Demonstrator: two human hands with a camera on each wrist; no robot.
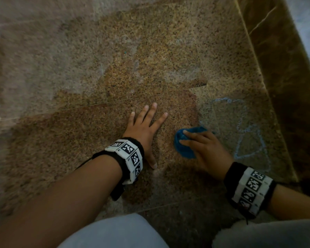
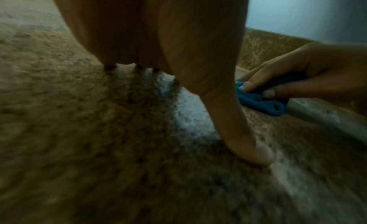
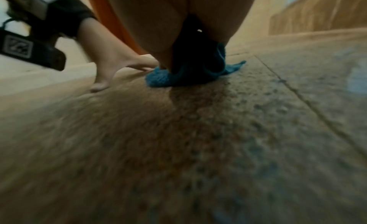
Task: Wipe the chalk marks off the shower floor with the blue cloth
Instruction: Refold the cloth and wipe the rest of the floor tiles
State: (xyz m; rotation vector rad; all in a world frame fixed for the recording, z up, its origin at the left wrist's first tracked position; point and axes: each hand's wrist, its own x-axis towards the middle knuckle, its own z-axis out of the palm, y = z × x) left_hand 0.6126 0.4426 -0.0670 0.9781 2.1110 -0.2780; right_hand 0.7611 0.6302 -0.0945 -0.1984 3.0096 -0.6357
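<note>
Down on the shower floor (image 1: pixel 150 51), the right hand (image 1: pixel 207 149) held the blue cloth (image 1: pixel 184 145) bunched under curled fingers, approx 5 o'clock in the head view. Left hand (image 1: pixel 145 129) lay flat, fingers spread, bracing w/ nothing held. Chalk marks (image 1: pixel 249 133) sat at 3 o'clock of the cloth, unwiped. Best: press firmly, sweep rightward w/ overlapping strokes. Speckled stone, damp-looking patches; brown ledge (image 1: pixel 284 77) along the right.

Speckled brown stone floor (image 1: pixel 150 51) with thin joints, partly damp; veined brown kerb (image 1: pixel 279 68) along the right; dim light.
</note>
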